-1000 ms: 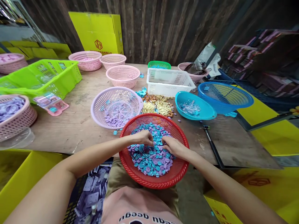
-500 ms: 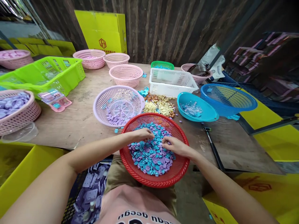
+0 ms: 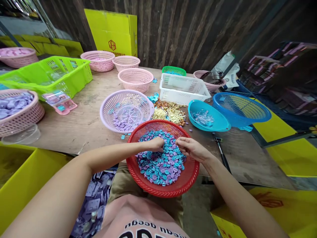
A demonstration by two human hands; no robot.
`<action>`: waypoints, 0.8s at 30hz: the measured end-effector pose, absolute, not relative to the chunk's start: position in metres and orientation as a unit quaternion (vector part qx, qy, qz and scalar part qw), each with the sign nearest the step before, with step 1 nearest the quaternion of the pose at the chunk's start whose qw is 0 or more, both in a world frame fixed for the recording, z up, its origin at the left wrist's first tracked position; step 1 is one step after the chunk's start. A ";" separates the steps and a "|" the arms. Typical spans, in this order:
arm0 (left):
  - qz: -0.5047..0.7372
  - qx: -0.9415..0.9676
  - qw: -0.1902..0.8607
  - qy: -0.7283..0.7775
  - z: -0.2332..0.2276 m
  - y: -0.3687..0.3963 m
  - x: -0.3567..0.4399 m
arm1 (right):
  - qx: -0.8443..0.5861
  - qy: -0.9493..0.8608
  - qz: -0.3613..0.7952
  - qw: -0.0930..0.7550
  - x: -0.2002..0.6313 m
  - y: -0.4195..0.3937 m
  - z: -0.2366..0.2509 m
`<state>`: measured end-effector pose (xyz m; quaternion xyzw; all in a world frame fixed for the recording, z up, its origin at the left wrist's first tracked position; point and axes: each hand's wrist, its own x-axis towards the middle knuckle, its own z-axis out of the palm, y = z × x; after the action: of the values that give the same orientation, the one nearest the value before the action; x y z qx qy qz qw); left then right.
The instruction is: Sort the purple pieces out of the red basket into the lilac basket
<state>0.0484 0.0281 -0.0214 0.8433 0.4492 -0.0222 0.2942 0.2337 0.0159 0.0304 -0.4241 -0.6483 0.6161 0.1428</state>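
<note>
We see the roundish blue and purple pieces (image 3: 163, 168) in the red basket (image 3: 191, 170) at the near edge of the desk (image 3: 90, 130), at 6 o'clock from the nearer left hand (image 3: 157, 144) and 8 o'clock from the right hand (image 3: 190, 147), each grip curled, contents indiscernible, a dark wall (image 3: 170, 36) at 12 o'clock.

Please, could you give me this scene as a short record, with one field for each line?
Left grip: curled over blue and purple pieces; any held piece hidden
Right grip: fingers bent together near the pieces; holding unclear
Container: red basket, bearing those pieces
Beyond, on the table: lilac basket, white crate, turquoise bowl
</note>
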 end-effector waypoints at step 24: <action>0.049 0.504 0.731 0.457 0.004 -0.007 0.058 | -0.397 -0.888 0.084 -0.214 0.223 0.015 0.013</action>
<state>0.0578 -0.0067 0.0037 0.5035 0.4571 0.0494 0.7315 0.2230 0.0147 0.0132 -0.3972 -0.8884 0.0836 -0.2143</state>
